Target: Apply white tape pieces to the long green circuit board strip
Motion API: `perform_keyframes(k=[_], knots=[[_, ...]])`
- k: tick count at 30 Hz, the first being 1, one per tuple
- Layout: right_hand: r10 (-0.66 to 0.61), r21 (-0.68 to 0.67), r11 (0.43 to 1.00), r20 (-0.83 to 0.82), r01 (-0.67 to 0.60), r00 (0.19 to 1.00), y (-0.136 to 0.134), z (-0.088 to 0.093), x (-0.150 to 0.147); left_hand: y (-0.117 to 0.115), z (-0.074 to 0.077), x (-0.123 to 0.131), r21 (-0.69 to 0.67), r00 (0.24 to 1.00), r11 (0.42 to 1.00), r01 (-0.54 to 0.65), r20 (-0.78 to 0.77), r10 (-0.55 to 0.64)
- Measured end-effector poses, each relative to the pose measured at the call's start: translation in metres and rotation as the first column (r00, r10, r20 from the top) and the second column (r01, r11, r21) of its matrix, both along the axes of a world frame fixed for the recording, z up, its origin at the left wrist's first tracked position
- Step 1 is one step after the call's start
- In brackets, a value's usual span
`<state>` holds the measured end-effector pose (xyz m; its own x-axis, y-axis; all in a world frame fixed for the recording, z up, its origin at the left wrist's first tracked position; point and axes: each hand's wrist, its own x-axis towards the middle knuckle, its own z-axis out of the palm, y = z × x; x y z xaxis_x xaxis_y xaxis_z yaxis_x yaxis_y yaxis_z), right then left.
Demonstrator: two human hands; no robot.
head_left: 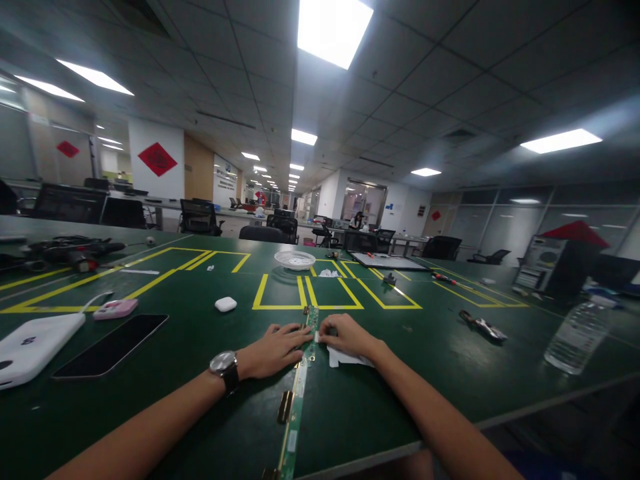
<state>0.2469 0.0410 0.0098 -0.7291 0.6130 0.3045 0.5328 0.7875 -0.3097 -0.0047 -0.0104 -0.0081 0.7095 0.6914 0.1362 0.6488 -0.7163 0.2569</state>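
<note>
a dark green table [375,413] marked with yellow lines [280,307] stretches ahead through an office. the left hand [270,352], with a watch [223,363] on its wrist, lies flat, fingertips on a long, narrow circuit strip [297,393]. the right hand [350,335], fingers curled, is just beside the strip, above white paper [345,359]. a black phone [113,347] lies left; a clear bottle [577,337] stands right.

No text is readable: the mark [27,341] on the white device [53,337], bottle label [576,333], board sticker [293,441], far lettering [225,175] and red diamond sign [158,159] are all too small or blurred.
</note>
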Motion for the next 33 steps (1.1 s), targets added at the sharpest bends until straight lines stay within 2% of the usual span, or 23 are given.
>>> perform_keyframes(k=[4, 8, 10, 12, 15, 18, 20, 22, 27, 33], knots=[[0.095, 0.019, 0.995, -0.068, -0.094, 0.993, -0.003, 0.004, -0.004, -0.002, 0.001, 0.0, -0.022, 0.995, 1.0, -0.011, 0.098, 0.014], [0.181, 0.018, 0.983, 0.032, -0.181, 0.983, -0.002, 0.001, -0.01, 0.001, 0.0, -0.001, -0.058, 0.968, 0.994, -0.088, 0.229, 0.099], [0.164, 0.035, 0.985, 0.078, -0.167, 0.983, 0.004, -0.002, -0.008, 0.003, -0.001, -0.003, -0.057, 0.953, 0.989, -0.138, 0.266, 0.148], [0.078, 0.071, 0.994, 0.119, -0.087, 0.99, 0.012, -0.003, 0.0, 0.005, -0.002, -0.006, -0.02, 0.94, 0.985, -0.172, 0.295, 0.17], [-0.198, 0.122, 0.977, 0.214, 0.175, 0.957, 0.024, -0.002, 0.022, 0.008, 0.0, -0.013, 0.07, 0.923, 0.976, -0.206, 0.347, 0.169], [-0.512, 0.152, 0.858, 0.324, 0.49, 0.796, 0.031, 0.0, 0.046, 0.01, 0.001, -0.02, 0.112, 0.913, 0.965, -0.237, 0.364, 0.183], [-0.614, 0.147, 0.781, 0.357, 0.606, 0.704, 0.034, 0.0, 0.058, 0.01, 0.001, -0.023, 0.125, 0.922, 0.961, -0.246, 0.335, 0.192], [-0.634, 0.116, 0.758, 0.364, 0.642, 0.682, 0.036, -0.001, 0.066, 0.008, 0.001, -0.023, 0.141, 0.94, 0.962, -0.235, 0.286, 0.188], [-0.598, 0.036, 0.776, 0.356, 0.629, 0.718, 0.043, -0.007, 0.074, 0.003, 0.0, -0.02, 0.139, 0.971, 0.972, -0.191, 0.174, 0.167], [-0.567, -0.037, 0.78, 0.381, 0.625, 0.731, 0.048, -0.012, 0.08, 0.001, 0.001, -0.018, 0.1, 0.975, 0.976, -0.195, 0.123, 0.183]])
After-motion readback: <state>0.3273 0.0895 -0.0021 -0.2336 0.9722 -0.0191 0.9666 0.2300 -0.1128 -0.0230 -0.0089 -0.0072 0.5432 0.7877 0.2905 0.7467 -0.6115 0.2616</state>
